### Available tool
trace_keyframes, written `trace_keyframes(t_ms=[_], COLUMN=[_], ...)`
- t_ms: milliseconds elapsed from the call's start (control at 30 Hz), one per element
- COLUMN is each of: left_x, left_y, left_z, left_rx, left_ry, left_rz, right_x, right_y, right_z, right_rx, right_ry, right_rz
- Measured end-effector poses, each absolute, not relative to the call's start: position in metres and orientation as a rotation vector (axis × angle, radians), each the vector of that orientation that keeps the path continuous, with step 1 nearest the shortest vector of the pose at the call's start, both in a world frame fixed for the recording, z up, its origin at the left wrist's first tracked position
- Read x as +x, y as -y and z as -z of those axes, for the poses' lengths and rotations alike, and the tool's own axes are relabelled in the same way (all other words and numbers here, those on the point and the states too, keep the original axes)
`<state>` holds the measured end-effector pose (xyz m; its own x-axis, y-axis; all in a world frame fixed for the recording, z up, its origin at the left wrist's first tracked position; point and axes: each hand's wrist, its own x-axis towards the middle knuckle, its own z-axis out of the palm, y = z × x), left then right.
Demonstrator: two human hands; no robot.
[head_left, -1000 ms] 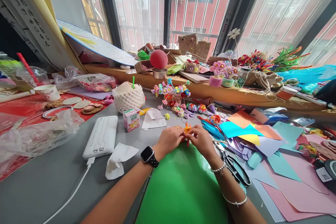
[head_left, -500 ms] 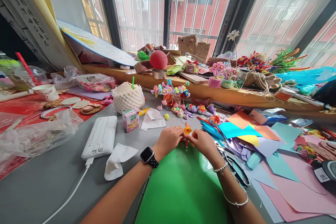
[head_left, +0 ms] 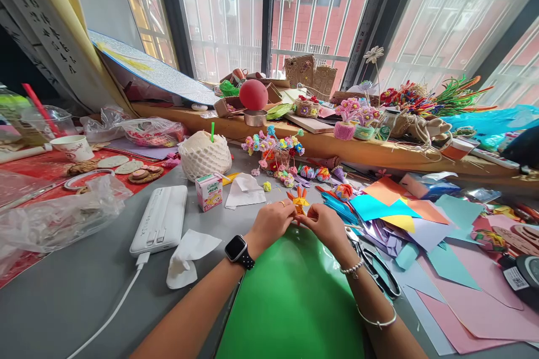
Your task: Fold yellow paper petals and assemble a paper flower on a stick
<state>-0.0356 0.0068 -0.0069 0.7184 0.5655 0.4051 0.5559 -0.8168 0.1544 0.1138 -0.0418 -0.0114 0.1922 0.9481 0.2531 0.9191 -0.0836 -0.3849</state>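
Observation:
Between my two hands is a small folded paper flower (head_left: pixel 300 201), orange and yellow with pointed petals. My left hand (head_left: pixel 272 220) pinches its left side, fingers closed, with a watch on that wrist. Thumb and fingers of my right hand (head_left: pixel 326 225) close on its lower right side. Both sets of fingertips nearly meet below the flower and hide its base. The hands are over the far end of a shiny green mat (head_left: pixel 295 297). Black-handled scissors (head_left: pixel 381 272) lie beside my right wrist.
Coloured paper sheets (head_left: pixel 467 297) and folded strips spread over the right side. Left of the mat lie crumpled tissue (head_left: pixel 189 258), a white power bank (head_left: pixel 160 219) with cable, and a small drink carton (head_left: pixel 209 193). A wrapped coconut (head_left: pixel 205 156) and a flower-covered basket (head_left: pixel 275 154) stand behind.
The paper flower has been turned and tipped up, so more orange petals show above my fingers. My right hand has shifted slightly; both hands still pinch it.

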Motion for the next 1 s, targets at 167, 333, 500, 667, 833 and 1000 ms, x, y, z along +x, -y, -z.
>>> trace_keyframes(t_ms=[167,333,500,667,833,1000], left_x=[-0.036,-0.037,-0.037,-0.037,-0.037,-0.037], left_y=[-0.007,-0.007,-0.007,-0.006,-0.006,-0.005], left_z=[0.006,0.005,0.004,0.003,0.003,0.002], left_rx=[2.851,2.804,2.796,2.760,2.768,2.772], left_ry=[-0.894,-0.923,-0.956,-0.977,-1.004,-0.985], left_rz=[-0.705,-0.739,-0.739,-0.757,-0.744,-0.727], right_x=[0.115,0.114,0.114,0.116,0.117,0.118], right_y=[0.043,0.042,0.042,0.043,0.043,0.042], right_z=[0.011,0.012,0.011,0.005,0.001,0.003], right_rx=[-1.992,-1.957,-1.969,-1.942,-1.906,-1.919], right_ry=[1.757,1.756,1.758,1.777,1.803,1.797], right_rz=[-0.029,-0.004,-0.047,-0.197,-0.359,-0.347])
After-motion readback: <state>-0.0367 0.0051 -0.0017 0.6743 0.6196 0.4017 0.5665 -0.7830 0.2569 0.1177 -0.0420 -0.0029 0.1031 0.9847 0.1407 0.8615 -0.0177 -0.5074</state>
